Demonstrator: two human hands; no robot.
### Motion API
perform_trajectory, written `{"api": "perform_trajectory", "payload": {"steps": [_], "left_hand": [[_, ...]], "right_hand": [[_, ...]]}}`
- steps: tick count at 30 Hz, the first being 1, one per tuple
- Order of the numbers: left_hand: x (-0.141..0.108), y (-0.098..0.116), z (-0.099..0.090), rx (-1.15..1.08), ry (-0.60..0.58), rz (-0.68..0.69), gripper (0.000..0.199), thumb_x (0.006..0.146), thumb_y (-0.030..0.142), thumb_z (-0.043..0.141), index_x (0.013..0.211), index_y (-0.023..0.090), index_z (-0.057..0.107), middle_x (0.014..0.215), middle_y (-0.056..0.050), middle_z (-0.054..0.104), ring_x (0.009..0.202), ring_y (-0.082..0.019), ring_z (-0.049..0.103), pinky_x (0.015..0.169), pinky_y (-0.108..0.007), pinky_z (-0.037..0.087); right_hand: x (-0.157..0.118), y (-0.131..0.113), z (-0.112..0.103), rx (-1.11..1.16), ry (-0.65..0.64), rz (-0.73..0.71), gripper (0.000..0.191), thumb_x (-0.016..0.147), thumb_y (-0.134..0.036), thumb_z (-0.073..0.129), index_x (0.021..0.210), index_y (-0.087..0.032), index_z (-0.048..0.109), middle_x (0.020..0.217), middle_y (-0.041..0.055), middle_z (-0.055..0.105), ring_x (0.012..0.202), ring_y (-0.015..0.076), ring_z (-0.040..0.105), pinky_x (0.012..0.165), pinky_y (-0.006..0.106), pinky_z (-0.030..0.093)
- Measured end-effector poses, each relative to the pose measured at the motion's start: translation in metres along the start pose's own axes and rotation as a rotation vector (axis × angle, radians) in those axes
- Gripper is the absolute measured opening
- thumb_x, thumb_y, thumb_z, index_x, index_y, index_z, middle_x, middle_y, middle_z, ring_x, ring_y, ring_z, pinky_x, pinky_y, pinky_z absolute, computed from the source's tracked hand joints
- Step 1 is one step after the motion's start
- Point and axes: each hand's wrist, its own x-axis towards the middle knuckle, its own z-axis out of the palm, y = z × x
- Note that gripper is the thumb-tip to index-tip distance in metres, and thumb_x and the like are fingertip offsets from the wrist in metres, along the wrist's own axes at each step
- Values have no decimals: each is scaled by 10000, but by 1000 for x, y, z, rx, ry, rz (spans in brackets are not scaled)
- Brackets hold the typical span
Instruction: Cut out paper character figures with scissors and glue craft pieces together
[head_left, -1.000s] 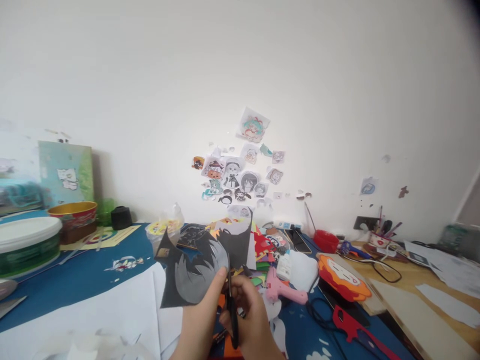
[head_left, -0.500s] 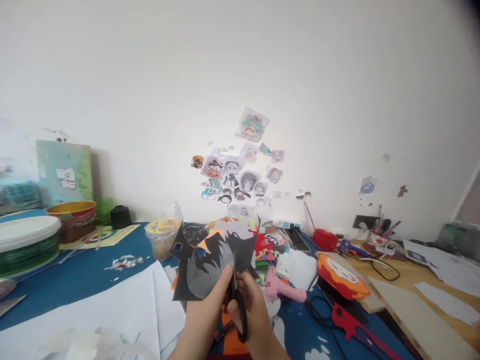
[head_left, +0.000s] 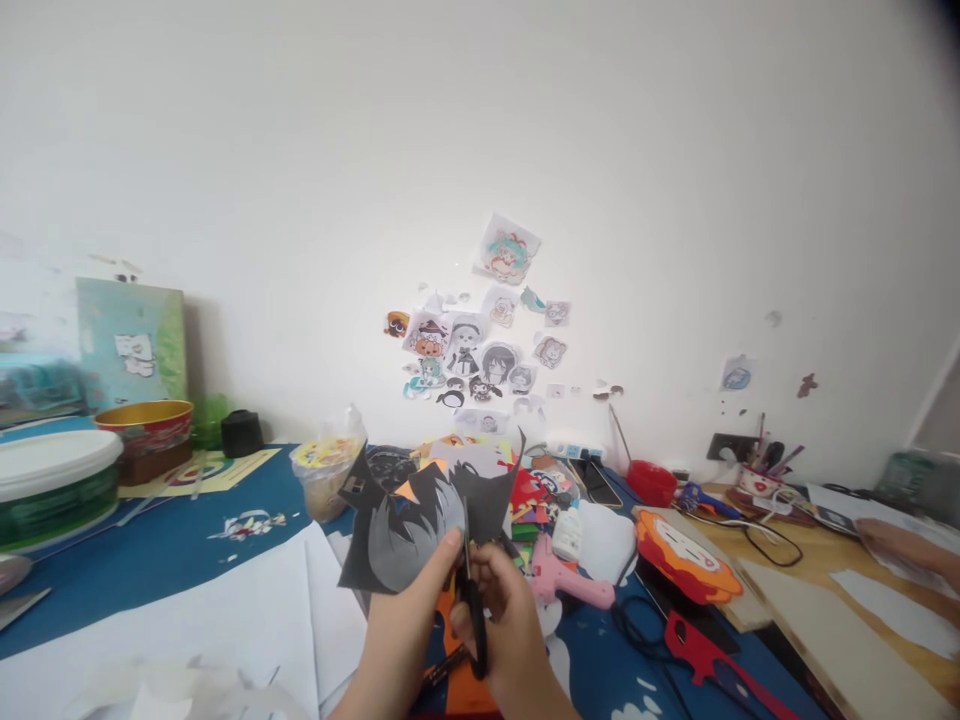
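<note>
My left hand (head_left: 420, 610) pinches a sheet of black paper (head_left: 358, 555) that carries a grey, spiky hair-like shape (head_left: 401, 545). The sheet is partly cut, and a pointed black flap (head_left: 491, 510) stands up on its right side. My right hand (head_left: 506, 605) grips black-handled scissors (head_left: 475, 610), fingers in the loops. Their blades point up and away, against the paper beside my left thumb. The lower part of the blades is hidden by my fingers. Beneath the hands lies an orange piece (head_left: 469, 695).
White sheets (head_left: 247, 620) lie at left, near a lidded cup (head_left: 324, 480). To the right are a pink glue gun (head_left: 566, 580), a white bottle (head_left: 569, 535), an orange cut-out (head_left: 686, 555) and a red tool (head_left: 701, 650). Another person's hand (head_left: 911, 545) rests at far right.
The black paper has tilted and dipped slightly at its left, and the scissors have turned more edge-on. Another person's hand has come in at the far right.
</note>
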Motion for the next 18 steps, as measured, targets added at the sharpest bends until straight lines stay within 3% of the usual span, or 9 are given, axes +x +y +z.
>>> {"api": "perform_trajectory", "payload": {"steps": [4,9,18], "left_hand": [[2,3,-2,18,-42,28,357,519,384,723,712,109,603,780,-105,669,896,-293,596,777,-379,482],[2,8,-1,29,-88,70,425,522,302,728,875,113,586,925,-120,646,948,-282,571,863,-401,432],[7,6,-4,67,-133,53,317,542,344,701,735,136,560,844,-97,633,968,-301,548,886,-442,404]], "right_hand": [[2,-7,0,30,-5,-7,280,498,-247,733,688,-169,543,565,-48,468,523,83,394,478,182,302],[6,-11,-4,60,-53,-24,374,477,-379,742,715,-177,536,531,-59,451,468,75,382,436,179,307],[10,5,-13,10,-26,14,340,486,-332,751,701,-174,540,514,-69,459,445,73,421,426,173,362]]}}
